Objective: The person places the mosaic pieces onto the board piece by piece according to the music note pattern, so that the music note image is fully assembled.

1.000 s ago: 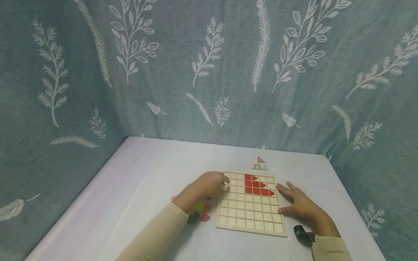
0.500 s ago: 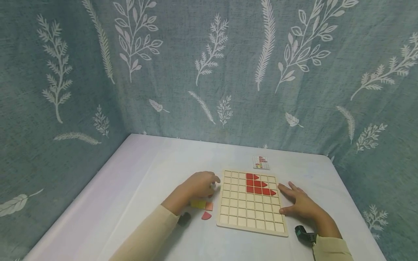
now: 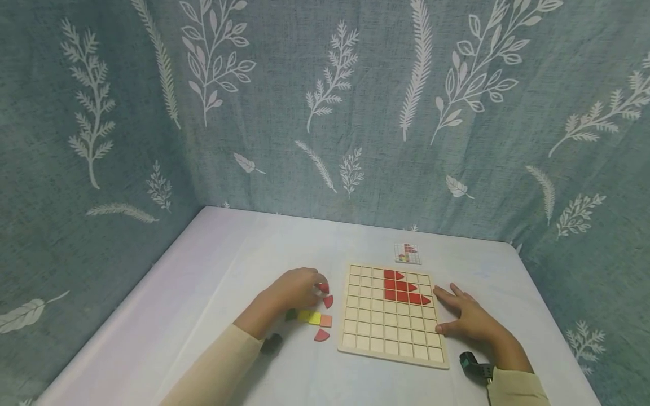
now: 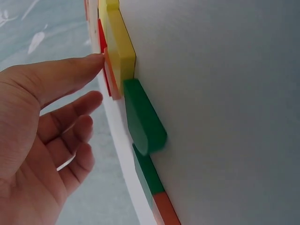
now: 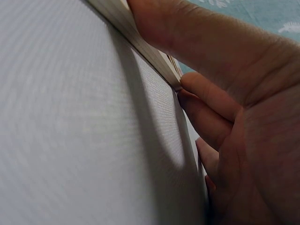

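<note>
My left hand [image 3: 299, 286] hovers over loose pieces on the table, left of the wooden grid board [image 3: 370, 356]. Its fingers are loosely bent with nothing between them, as the left wrist view shows; a red quarter-round piece [image 3: 323, 288] lies by its fingertips. Beside it are another red piece [image 3: 328, 301], yellow squares [image 3: 315, 318] and an orange square [image 3: 326, 321]. A green piece [image 4: 143, 117] stands out in the left wrist view. Resting along the board's right edge, my right hand [image 3: 467, 318] touches it with thumb and fingertips. Red pieces [image 3: 401, 296] fill three rows on the board.
Behind the board lies a small pattern card [image 3: 408, 254] with red and yellow shapes on a grid. A further red quarter-round piece [image 3: 322, 335] lies near the board's left side. Leaf-print cloth [image 3: 325, 113] hangs around the white table [image 3: 254, 237].
My left hand has moved left, off the board's left edge and over the loose pieces, uncovering several of them. My right hand has stayed at the board's edge. The view has shifted slightly.
</note>
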Tool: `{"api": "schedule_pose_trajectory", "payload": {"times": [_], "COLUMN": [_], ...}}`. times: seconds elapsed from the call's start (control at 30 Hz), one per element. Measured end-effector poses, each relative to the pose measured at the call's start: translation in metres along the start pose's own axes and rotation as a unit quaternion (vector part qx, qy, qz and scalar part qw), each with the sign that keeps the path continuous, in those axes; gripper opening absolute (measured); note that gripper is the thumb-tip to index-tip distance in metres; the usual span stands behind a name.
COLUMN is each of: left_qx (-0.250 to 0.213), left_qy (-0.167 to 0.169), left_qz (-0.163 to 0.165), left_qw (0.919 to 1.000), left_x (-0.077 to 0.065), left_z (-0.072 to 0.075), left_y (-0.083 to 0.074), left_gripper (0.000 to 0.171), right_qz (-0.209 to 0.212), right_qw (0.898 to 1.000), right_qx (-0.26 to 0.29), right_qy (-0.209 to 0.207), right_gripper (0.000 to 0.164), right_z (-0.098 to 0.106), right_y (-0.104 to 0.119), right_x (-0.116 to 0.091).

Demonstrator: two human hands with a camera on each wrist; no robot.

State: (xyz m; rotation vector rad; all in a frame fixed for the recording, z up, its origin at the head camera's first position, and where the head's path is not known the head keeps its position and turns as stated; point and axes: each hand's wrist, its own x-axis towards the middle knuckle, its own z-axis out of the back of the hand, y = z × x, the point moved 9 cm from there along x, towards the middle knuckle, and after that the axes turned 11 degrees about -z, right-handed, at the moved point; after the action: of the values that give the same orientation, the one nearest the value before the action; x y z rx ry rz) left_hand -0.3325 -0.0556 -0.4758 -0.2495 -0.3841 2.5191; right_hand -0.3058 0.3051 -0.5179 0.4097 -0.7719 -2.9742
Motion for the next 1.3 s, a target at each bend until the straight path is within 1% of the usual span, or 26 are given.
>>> {"api": "schedule_pose_trajectory", "payload": {"times": [0.07,0.17,0.3,0.43,0.5,0.67,0.8,0.93,1.13,1.2,1.3], "left_qx": [0.006,0.008,-0.003,0.006,0.011,0.01,-0.004,-0.013,-0.007,-0.004,-0.001], "left_qy": [-0.003,-0.005,0.0,0.005,0.002,0.005,0.024,0.042,0.048,0.047,0.045], "left_qz": [-0.008,-0.009,0.005,-0.001,-0.01,-0.02,-0.013,-0.017,-0.053,-0.072,-0.105], "left_qw": [0.9999,0.9999,1.0,1.0,0.9999,0.9997,0.9996,0.9989,0.9975,0.9963,0.9934], "left_x": [-0.002,-0.007,-0.013,-0.017,-0.018,-0.016,-0.01,-0.003,0.006,0.009,0.017], "left_z": [0.001,0.001,-0.002,-0.005,-0.005,-0.006,-0.008,-0.009,-0.006,-0.005,-0.006], "left_y": [0.001,0.004,0.009,0.008,0.007,0.005,0.004,0.0,-0.011,-0.016,-0.027], "left_gripper": [0.03,0.031,0.032,0.029,0.028,0.024,0.017,0.01,0.004,0.003,0.008], "right_qz": [0.002,0.001,-0.002,-0.006,-0.006,-0.012,-0.015,-0.018,-0.021,-0.024,-0.025], "right_qw": [1.0,1.0,1.0,1.0,1.0,1.0,1.0,1.0,0.999,0.999,0.999], "right_qx": [0.001,0.005,0.006,0.007,0.009,0.016,0.018,0.021,0.026,0.028,0.029], "right_qy": [0.0,0.001,0.001,-0.001,-0.002,-0.002,-0.001,-0.002,0.002,0.001,-0.001], "right_gripper": [0.107,0.106,0.106,0.107,0.107,0.108,0.109,0.109,0.108,0.109,0.11], "right_z": [0.001,0.001,0.0,-0.001,-0.001,-0.001,0.001,0.002,-0.002,-0.002,-0.001], "right_y": [0.001,0.001,0.001,-0.002,-0.003,-0.006,-0.006,-0.007,-0.008,-0.008,-0.007], "right_x": [-0.001,-0.002,-0.002,-0.002,-0.002,-0.002,-0.003,-0.002,0.001,0.002,0.001]}}
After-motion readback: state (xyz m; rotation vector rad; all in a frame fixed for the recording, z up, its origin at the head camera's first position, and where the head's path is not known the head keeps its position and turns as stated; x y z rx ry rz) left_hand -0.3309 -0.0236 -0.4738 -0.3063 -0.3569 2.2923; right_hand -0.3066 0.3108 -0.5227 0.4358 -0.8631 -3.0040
